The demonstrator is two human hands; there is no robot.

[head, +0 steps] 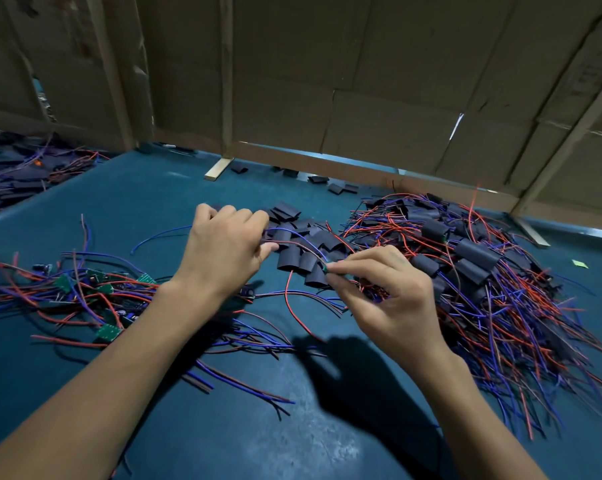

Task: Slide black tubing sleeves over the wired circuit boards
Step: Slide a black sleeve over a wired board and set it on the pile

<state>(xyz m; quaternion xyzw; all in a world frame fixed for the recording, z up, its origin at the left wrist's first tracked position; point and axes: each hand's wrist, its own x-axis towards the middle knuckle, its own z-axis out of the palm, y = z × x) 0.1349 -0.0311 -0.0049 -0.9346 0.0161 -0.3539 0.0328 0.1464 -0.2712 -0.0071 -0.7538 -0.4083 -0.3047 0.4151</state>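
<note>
Nearest the camera, two bare forearms reach forward over a blue-green tabletop, which shows a worn pale patch in the foreground.

The right hand has its grip closed in a pinch: thumb and forefinger hold a small green circuit board by its edge, the other fingers curled loosely beneath. A blue wire and a dark reddish one run from the board up and left to the left hand, and a red wire hangs from it down to the tabletop. The left hand's fingers are curled over these wires at the edge of the loose sleeves; it seems to pinch them between thumb and forefinger, though the fingertips are hidden behind the hand.

To the left lies a tangle of bare wired boards, green boards among red and blue leads. Just beyond the hands sits a heap of loose black tubing sleeves, flat and short. To the right spreads a large pile of sleeved boards, wires fanning toward the camera.

Farther back, a few stray sleeves lie near the foot of a cardboard wall braced with wooden strips. At far left is another pile of sleeves and wires.
</note>
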